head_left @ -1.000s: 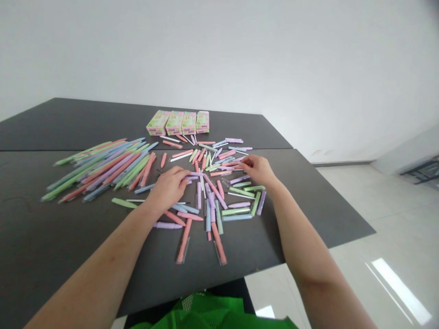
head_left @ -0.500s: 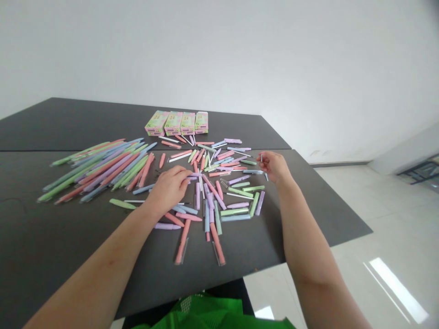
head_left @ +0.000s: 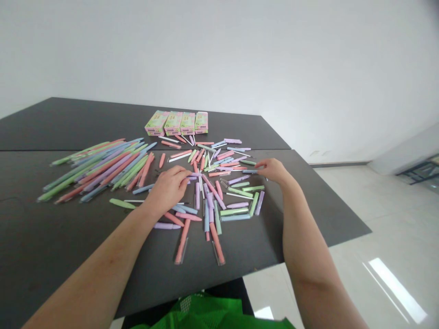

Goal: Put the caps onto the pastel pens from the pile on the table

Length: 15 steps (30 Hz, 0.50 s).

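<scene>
Loose pen parts in pink, purple, green and blue lie scattered over the dark table, with thin white refills (head_left: 235, 195) among them. My left hand (head_left: 169, 185) is closed in a pinch at the middle of the scatter, and a purple pen part (head_left: 195, 174) sticks out from its fingertips. On the right side, my right hand (head_left: 273, 170) reaches down with fingers and thumb closed at the end of a blue pen part (head_left: 249, 171). A green pen part (head_left: 247, 162) lies just beyond those fingers.
A heap of long pastel pens (head_left: 99, 171) lies on the left. Several green and pink boxes (head_left: 181, 122) stand in a row behind the parts. The dark table (head_left: 137, 283) has its front edge close to my body and a seam across it. A pale wall rises behind.
My right hand has come down and slightly left, from above the table onto the blue pen part. The small blue piece seen at its fingers no longer shows. My left hand stays put.
</scene>
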{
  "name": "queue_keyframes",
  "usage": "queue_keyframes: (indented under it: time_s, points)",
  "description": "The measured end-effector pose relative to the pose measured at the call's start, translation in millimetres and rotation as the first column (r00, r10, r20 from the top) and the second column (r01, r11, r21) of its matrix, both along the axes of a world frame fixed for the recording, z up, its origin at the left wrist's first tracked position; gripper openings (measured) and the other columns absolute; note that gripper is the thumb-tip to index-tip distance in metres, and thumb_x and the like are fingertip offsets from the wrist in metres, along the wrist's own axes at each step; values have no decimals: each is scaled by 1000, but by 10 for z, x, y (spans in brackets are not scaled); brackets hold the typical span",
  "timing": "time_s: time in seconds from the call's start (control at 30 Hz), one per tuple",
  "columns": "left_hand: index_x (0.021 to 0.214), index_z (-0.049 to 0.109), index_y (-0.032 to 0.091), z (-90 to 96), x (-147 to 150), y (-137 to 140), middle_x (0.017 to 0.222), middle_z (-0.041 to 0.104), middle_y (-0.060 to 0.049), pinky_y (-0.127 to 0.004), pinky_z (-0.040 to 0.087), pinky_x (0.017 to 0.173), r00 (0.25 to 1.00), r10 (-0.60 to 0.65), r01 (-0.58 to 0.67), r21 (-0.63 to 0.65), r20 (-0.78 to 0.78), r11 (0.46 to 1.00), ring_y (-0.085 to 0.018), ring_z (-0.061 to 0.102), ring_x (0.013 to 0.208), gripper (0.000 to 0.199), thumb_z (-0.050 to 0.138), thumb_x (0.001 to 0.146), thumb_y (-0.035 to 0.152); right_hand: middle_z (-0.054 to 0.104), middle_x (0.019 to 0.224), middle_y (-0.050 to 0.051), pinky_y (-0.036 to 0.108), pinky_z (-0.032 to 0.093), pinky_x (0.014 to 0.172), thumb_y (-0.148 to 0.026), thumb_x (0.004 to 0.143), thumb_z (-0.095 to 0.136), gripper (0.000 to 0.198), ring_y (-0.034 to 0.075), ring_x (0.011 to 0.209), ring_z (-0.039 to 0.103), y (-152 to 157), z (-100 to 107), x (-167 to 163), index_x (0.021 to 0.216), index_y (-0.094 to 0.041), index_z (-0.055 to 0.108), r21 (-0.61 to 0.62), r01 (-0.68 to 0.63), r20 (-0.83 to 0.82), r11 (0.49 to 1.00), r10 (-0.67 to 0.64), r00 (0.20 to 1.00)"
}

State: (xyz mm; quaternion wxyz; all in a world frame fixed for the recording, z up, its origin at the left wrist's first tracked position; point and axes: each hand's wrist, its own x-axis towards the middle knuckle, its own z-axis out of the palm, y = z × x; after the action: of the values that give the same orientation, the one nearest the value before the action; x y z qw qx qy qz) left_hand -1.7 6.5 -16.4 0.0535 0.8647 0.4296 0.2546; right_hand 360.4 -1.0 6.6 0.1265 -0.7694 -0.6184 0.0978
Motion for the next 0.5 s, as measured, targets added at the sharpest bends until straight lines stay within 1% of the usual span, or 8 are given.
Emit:
queue_keyframes:
  time_s: [0.1,0.17,0.23,0.33,0.4,0.5]
  points:
    - [106,68,17,1,0,0,106,66,-9,-38,49,92,1000,-4,4,5,1,1000,-23,62,100,32,41,89,19,69,71,3,26,39,58,-23,68,64,24,18,65,61,12,-47,6,88,-21,77,-31,-36,107,999,40,993]
    - [106,68,17,0,0,0,106,66,-9,-38,48,92,1000,-6,6,7,0,1000,-23,62,100,32,41,89,18,71,75,3,26,39,58,-25,70,65,21,18,66,61,23,-81,-17,87,-22,77,-19,-60,135,998,62,989]
    - [106,68,16,-1,1,0,105,66,-9,-38,49,91,1000,-7,7,11,2,1000,-23,62,99,32,40,89,19,71,75,3,25,38,57,-28,71,67,18,18,65,61,31,-108,-47,86,-23,76,-9,-86,140,996,86,986]
    - [106,68,17,1,4,-2,105,66,-9,-38,49,91,1000,-6,6,13,11,1000,-23,62,99,32,40,90,19,69,72,2,25,38,56,-28,71,68,13,17,63,59,31,-116,-85,80,-22,74,1,-112,132,994,111,985]
    - [107,68,17,4,7,-4,106,66,-9,-38,49,92,1000,-8,7,13,19,1000,-23,62,99,32,41,90,19,68,71,2,24,36,56,-27,70,68,11,16,63,58,21,-87,-107,78,-21,72,8,-105,109,994,104,989]
    - [108,66,16,18,13,-11,106,66,-10,-38,48,92,999,-12,12,5,53,1000,-23,62,100,31,41,91,21,65,67,1,24,35,56,-30,70,68,15,14,62,56,-14,15,-163,78,-18,71,35,-69,-1,997,69,998]
